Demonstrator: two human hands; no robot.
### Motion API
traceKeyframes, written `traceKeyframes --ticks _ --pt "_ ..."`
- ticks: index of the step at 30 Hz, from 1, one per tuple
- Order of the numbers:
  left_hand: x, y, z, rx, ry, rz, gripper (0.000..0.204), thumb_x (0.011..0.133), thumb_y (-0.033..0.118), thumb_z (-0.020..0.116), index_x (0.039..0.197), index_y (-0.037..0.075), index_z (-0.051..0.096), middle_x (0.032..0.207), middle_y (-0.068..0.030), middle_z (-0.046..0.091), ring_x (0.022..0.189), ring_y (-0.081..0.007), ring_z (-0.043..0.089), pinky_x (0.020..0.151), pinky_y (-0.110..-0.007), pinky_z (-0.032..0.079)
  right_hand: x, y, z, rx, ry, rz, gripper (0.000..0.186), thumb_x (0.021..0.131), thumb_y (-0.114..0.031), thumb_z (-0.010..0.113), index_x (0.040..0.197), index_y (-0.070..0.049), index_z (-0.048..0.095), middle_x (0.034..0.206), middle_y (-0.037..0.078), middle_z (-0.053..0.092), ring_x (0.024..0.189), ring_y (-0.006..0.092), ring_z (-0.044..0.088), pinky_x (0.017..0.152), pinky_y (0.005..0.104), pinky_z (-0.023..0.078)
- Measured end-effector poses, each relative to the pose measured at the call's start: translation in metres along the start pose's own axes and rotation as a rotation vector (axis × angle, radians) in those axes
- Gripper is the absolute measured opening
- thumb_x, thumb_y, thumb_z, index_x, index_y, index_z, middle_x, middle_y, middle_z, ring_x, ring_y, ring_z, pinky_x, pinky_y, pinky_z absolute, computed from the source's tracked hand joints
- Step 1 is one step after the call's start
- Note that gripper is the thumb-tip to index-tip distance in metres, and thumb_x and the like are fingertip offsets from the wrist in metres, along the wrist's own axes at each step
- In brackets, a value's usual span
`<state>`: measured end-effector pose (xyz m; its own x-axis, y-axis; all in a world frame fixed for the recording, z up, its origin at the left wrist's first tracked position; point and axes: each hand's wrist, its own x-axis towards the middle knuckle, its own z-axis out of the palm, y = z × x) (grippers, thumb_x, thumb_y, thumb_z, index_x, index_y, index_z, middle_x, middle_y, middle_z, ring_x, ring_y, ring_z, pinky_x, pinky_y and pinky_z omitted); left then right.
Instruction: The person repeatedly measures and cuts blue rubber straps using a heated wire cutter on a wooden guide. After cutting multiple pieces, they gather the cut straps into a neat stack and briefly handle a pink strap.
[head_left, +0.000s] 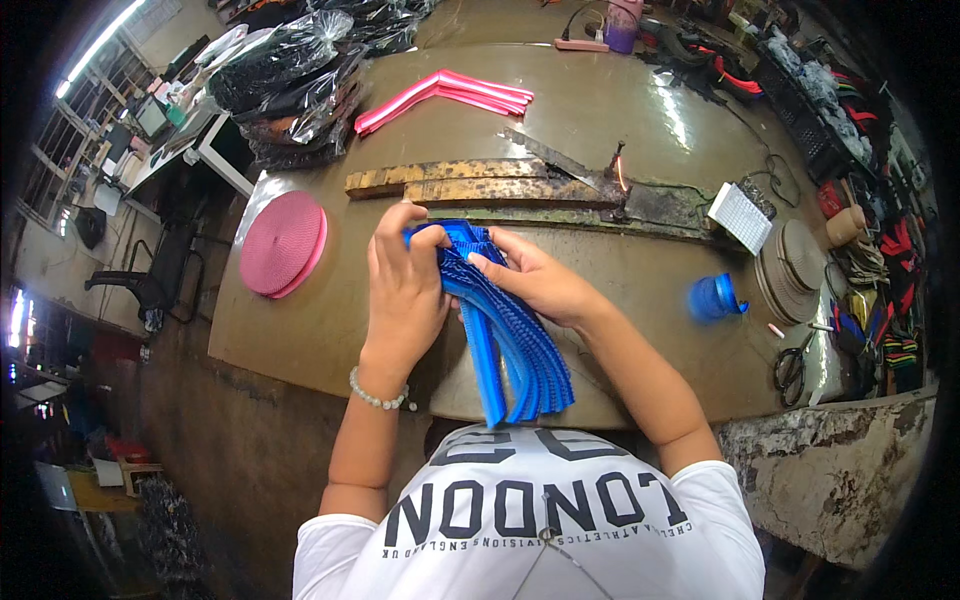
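White shirt (540, 530) with dark lettering is filling the bottom of the view, nearest the lens. Both forearms are rising from it toward the table (620, 130).

Left hand (403, 280), bead bracelet (378, 397) at the wrist, is closing over the top of a bundle of blue straps (510, 330); thumb and fingers are pressing together on the folded upper end. Right hand (535, 280) is pinching the same bundle from the other side, fingertips touching the straps just beside the left thumb. Straps are hanging down from both hands, fanning out slightly, lower ends lying above the table's near edge, just ahead of the shirt.

Pink coil (283, 243) is lying flat on the table to the left of the hands. Pink straps (445, 97) are lying farther back, bent in a V. Wooden bars (480, 182) are lying just beyond the hands. Blue cup (714, 298) is lying to the right, well apart from the right hand. Scissors (790, 368) are resting near the right edge. Bagged dark goods (290, 80) are stacking up at the far left.
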<state>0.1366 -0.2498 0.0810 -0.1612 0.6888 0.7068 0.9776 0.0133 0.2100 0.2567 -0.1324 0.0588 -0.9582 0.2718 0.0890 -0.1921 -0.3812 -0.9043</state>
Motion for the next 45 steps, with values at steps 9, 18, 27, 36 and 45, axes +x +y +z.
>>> traceKeyframes --ticks 9,18,27,36,45 --pt "-0.013 -0.014 -0.001 -0.261 -0.081 0.07 0.059 0.055 -0.007 0.069 0.11 0.006 0.053 0.102 -0.0108 0.052 0.092 -0.032 0.054 0.083 -0.04 0.045 -0.002 0.022 -0.023 0.29 0.025 0.218 0.038 0.09 -0.036 0.059 0.111 -0.003 0.055 0.096 0.007 0.064 0.078 0.0123 0.064 0.069 0.0264 0.054" --pt "-0.014 -0.019 0.001 -0.474 -0.163 -0.16 0.053 0.062 -0.008 0.067 0.111 0.006 0.058 0.094 -0.0108 0.055 0.083 -0.0251 0.056 0.075 -0.034 0.047 -0.012 0.013 -0.03 0.17 0.056 0.225 0.037 0.092 -0.035 0.057 0.112 -0.004 0.056 0.094 0.004 0.064 0.078 0.0082 0.062 0.071 0.0234 0.052" --pt "0.012 -0.025 0.003 -0.35 -0.204 0.115 0.056 0.063 -0.002 0.069 0.116 0.005 0.054 0.091 -0.0104 0.055 0.086 -0.0259 0.052 0.078 -0.036 0.045 -0.015 0.012 -0.032 -0.027 0.052 0.087 0.037 0.093 -0.034 0.056 0.115 -0.004 0.055 0.099 0.002 0.062 0.086 0.0059 0.057 0.077 0.0231 0.049" --pt "0.009 -0.018 0.002 -0.306 -0.291 0.029 0.047 0.06 -0.005 0.066 0.105 0.004 0.054 0.093 -0.0113 0.055 0.087 -0.026 0.053 0.078 -0.035 0.045 -0.023 -0.004 -0.03 -0.114 0.067 0.051 0.039 0.092 -0.032 0.058 0.118 -0.003 0.053 0.101 0.001 0.061 0.087 0.0068 0.056 0.078 0.0232 0.048" --pt "0.001 -0.015 0.007 -0.282 -0.214 0.148 0.043 0.062 -0.002 0.068 0.102 0.005 0.052 0.091 -0.0114 0.054 0.089 -0.0294 0.053 0.082 -0.039 0.041 -0.009 -0.01 -0.039 -0.349 0.194 0.005 0.035 0.094 -0.039 0.051 0.086 -0.005 0.055 0.072 -0.001 0.054 0.067 0.0062 0.049 0.063 0.022 0.042"
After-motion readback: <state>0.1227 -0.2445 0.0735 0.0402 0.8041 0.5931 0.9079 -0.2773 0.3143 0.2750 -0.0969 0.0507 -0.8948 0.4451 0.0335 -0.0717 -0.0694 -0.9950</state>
